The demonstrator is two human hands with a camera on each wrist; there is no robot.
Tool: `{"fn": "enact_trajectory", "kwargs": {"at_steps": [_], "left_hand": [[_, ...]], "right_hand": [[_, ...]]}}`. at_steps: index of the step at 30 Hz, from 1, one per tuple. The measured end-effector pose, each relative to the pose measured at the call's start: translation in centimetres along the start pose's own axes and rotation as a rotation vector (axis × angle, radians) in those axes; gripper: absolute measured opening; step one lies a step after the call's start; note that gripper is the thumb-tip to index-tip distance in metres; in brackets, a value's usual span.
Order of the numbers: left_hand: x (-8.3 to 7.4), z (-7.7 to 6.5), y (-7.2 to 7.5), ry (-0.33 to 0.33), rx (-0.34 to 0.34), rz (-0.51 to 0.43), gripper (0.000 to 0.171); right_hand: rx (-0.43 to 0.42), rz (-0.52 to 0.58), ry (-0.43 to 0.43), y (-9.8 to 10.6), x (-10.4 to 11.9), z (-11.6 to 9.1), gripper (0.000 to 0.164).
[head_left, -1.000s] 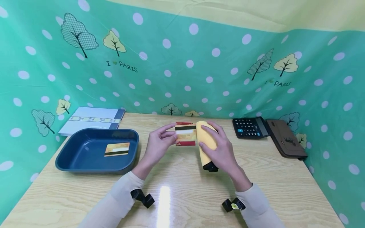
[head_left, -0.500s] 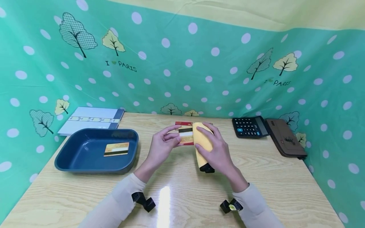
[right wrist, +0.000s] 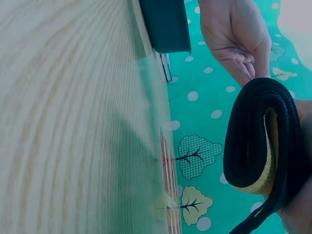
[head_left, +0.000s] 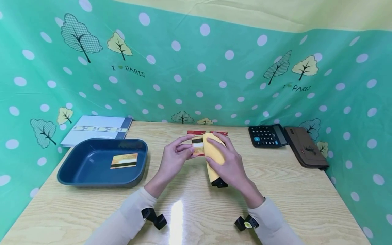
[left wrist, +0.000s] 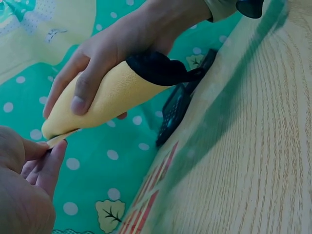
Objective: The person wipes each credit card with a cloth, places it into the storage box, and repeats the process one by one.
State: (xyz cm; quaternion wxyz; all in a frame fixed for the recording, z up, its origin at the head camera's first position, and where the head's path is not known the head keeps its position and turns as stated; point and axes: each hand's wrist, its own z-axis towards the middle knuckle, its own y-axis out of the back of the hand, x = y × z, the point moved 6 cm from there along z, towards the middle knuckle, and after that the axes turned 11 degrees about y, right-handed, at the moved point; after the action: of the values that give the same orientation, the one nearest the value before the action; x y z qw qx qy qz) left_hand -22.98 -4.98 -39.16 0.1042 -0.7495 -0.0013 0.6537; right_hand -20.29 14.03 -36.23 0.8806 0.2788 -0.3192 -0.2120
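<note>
In the head view my left hand pinches a gold bank card with a dark magnetic stripe by its left end. My right hand grips a rolled yellow cloth with black trim, thumb and fingers around it. The roll covers the card's right part. From the left wrist, the card's edge meets the tip of the yellow roll. The right wrist view shows the roll's black end wound in layers. Behind the hands lie flat red-and-cream pieces, mostly hidden.
A blue basin with another gold card in it stands at left. Behind it lies a white and blue folder. A black calculator and a brown wallet lie at the back right, by the green curtain.
My right hand has shifted left with the yellow roll, which covers more of the card than before. My left hand has moved slightly right, still pinching the card.
</note>
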Motion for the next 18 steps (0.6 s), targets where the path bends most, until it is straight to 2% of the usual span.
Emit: {"fn": "enact_trajectory", "kwargs": {"at_steps": [8, 18], "left_hand": [[0.0, -0.2, -0.5, -0.034, 0.009, 0.011, 0.043], [0.5, -0.2, -0.7, 0.026, 0.014, -0.043, 0.044]], "right_hand": [[0.033, -0.009, -0.002, -0.5, 0.4, -0.1, 0.061], [0.047, -0.023, 0.041, -1.0, 1.3, -0.2, 0.064]]}}
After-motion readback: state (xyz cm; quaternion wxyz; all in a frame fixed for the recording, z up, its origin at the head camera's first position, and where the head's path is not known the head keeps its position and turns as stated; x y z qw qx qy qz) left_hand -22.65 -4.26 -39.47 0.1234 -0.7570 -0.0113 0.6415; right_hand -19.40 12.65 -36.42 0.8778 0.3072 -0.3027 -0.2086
